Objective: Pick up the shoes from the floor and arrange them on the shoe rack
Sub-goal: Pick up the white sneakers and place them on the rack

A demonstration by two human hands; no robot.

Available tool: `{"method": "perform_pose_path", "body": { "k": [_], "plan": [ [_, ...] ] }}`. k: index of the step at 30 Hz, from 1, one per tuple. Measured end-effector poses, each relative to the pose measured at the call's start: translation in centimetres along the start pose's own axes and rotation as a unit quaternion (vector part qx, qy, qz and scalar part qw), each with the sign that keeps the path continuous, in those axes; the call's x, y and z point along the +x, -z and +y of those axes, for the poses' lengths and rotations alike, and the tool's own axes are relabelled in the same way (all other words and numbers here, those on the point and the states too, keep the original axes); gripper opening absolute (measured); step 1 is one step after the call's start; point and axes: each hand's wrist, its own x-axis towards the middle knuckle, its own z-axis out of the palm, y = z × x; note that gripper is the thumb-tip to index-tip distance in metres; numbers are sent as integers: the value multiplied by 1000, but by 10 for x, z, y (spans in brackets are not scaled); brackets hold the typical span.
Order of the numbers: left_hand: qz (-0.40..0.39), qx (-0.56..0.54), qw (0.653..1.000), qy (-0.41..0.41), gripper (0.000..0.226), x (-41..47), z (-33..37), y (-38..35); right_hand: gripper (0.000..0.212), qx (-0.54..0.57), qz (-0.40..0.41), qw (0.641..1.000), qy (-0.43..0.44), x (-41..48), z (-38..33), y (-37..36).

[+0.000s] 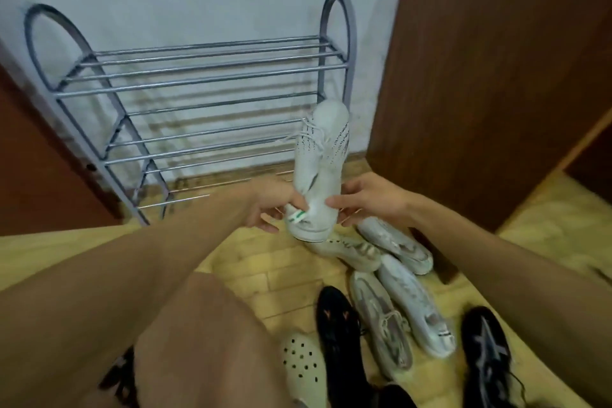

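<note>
Left hand [270,205] and right hand [367,197] clasp white sneakers [319,172].

Beige clog [299,366] half hidden by knee, right black shoe [486,358] cut off at btm edge.

Both forearms are bare, no sleeves reaching the left hand [270,205] or right hand [367,199].

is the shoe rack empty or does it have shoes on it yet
Empty: the shoe rack shows only bare bars on its visible shelves; the white shoes are held in front.
</note>
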Motion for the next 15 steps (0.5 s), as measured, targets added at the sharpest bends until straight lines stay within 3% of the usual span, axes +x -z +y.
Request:
{"method": "perform_pose_path", "body": {
  "k": [8,11,15],
  "plan": [
    [-32,-153,986,66,25,40,-6,-110,35,34,88,994,-59,-31,90,51],
    [-45,-165,980,103,24,64,-20,-139,40,147,195,964,-105,-30,137,52],
    [-43,-132,981,134,38,112,-43,-150,34,134,251,929,-235,-10,214,49]
  ]
}}
